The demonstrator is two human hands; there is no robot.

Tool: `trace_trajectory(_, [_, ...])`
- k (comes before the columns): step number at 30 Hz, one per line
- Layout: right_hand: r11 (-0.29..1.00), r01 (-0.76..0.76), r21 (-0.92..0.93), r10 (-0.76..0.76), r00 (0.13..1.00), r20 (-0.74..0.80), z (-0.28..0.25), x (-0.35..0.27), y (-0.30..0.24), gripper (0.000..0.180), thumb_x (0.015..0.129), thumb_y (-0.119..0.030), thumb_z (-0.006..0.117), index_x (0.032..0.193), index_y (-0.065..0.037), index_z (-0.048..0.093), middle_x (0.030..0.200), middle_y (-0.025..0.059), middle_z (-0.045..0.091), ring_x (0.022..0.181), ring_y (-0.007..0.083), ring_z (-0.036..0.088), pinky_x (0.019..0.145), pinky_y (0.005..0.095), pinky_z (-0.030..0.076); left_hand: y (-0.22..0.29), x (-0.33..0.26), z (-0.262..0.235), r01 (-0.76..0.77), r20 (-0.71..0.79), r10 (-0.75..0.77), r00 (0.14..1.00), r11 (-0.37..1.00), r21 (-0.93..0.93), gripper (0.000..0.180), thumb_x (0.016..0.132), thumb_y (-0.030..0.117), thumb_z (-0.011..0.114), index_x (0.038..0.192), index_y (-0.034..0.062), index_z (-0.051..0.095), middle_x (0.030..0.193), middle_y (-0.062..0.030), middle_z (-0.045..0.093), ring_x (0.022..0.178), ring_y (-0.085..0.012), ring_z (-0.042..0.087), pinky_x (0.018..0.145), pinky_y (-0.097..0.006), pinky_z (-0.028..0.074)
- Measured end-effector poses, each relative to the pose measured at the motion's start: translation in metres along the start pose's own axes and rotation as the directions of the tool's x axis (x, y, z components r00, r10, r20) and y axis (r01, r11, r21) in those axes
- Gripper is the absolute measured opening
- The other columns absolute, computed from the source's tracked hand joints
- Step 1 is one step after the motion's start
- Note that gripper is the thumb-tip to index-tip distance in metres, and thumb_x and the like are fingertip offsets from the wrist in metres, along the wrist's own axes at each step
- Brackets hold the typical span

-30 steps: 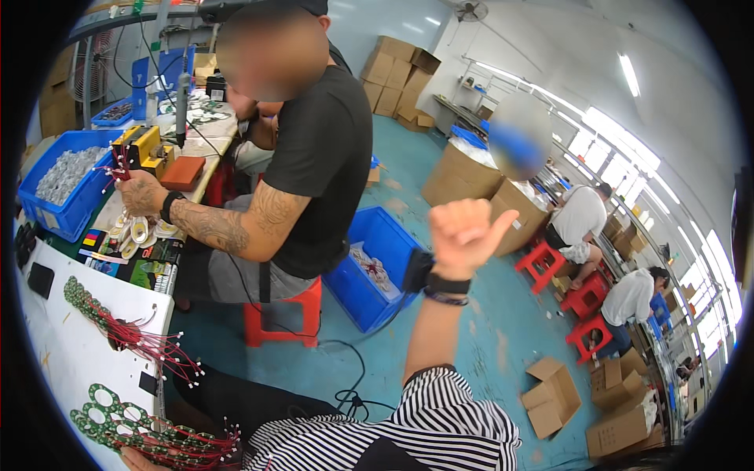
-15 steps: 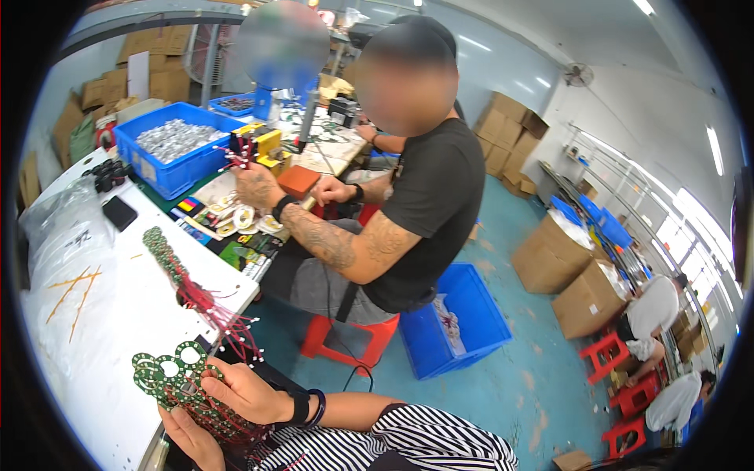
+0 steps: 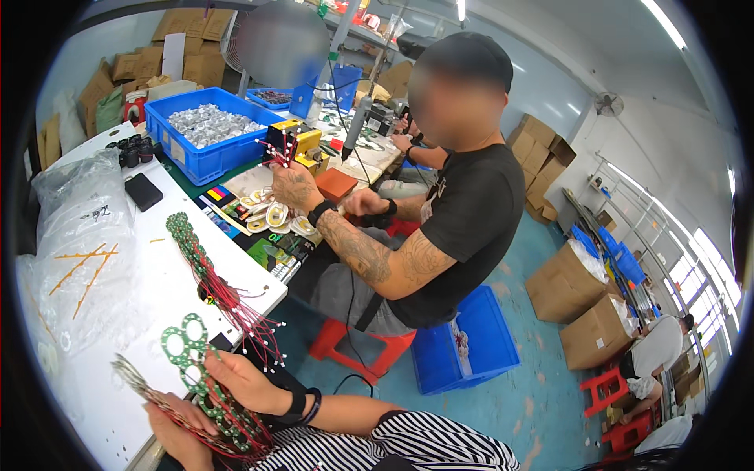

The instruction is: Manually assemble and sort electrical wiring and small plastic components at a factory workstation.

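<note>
My right hand (image 3: 245,382) grips green circuit boards (image 3: 186,349) with round ring shapes, their faces showing. In my left hand (image 3: 179,433) is a stack of thin circuit boards (image 3: 135,378), seen edge-on and fanned apart from the others. Red wires trail down from both groups toward my lap. Both hands are closed and sit at the table's near edge, close together. Just beyond them, on the white tabletop (image 3: 145,275), lies another bundle of green circuit boards (image 3: 184,235), whose red wires (image 3: 243,318) with white connectors hang over the edge.
Clear plastic bags (image 3: 67,235) cover the left of the table, near a black phone (image 3: 144,192). A blue bin (image 3: 184,149) of silvery parts stands farther back. Ahead, a co-worker (image 3: 463,228) on a red stool (image 3: 365,349) holds wired parts. A blue crate (image 3: 491,353) sits on the floor.
The boards held together between my hands are now parted into two groups, the left one tilted edge-on. The view has shifted, and the co-worker appears farther right.
</note>
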State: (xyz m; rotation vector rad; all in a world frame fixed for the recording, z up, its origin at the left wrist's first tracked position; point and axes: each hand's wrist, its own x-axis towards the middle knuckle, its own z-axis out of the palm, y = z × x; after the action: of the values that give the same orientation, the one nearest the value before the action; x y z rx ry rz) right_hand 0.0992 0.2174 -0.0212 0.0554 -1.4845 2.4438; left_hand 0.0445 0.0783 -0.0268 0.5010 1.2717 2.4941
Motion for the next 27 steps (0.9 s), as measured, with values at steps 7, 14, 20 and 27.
trace_trajectory(7, [0.706,0.391,-0.59,-0.261,0.919,0.297,0.031,-0.002,-0.038,0.025,0.095,-0.02,0.049,0.085,0.003,0.053,0.068,0.0152,0.048,0.059,0.0292,0.05,0.056,0.0353,0.04,-0.006,0.013,-0.028,-0.153,-0.04,0.226,0.973,0.769,0.621,0.042,0.098,0.038,0.045,0.113,-0.0007,0.05,0.093,-0.0057,0.053,0.078,-0.0119,0.049,0.069,-0.026,0.041])
trace_trajectory(14, [0.644,0.255,-0.722,-0.34,0.94,0.029,0.017,0.009,-0.022,0.021,0.095,-0.018,0.05,0.087,0.001,0.05,0.067,0.0172,0.048,0.057,0.0331,0.049,0.052,0.0356,0.038,-0.011,0.005,0.009,0.082,-0.156,-0.098,0.983,0.991,-0.104,0.036,0.102,0.026,0.035,0.123,-0.0021,0.043,0.108,-0.0088,0.056,0.094,-0.0152,0.054,0.082,-0.03,0.044])
trace_trajectory(20, [0.657,0.244,-0.713,-0.293,0.954,0.056,0.02,0.003,-0.029,0.024,0.096,-0.022,0.05,0.088,0.001,0.049,0.064,0.0172,0.046,0.055,0.034,0.05,0.051,0.0363,0.038,-0.025,0.0,0.003,-0.043,-0.137,0.086,0.987,0.956,0.289,0.041,0.103,0.033,0.032,0.119,-0.0024,0.045,0.104,-0.0083,0.056,0.092,-0.0145,0.054,0.08,-0.027,0.043])
trace_trajectory(27, [0.662,0.386,-0.643,-0.309,0.922,0.235,0.001,0.007,-0.016,0.032,0.099,-0.028,0.043,0.087,0.002,0.049,0.065,0.0162,0.049,0.054,0.0315,0.052,0.05,0.034,0.039,-0.024,0.003,0.007,-0.139,0.041,0.133,0.99,0.938,0.317,0.046,0.102,0.038,0.033,0.117,-0.0033,0.047,0.099,-0.0072,0.056,0.088,-0.0123,0.052,0.078,-0.026,0.042])
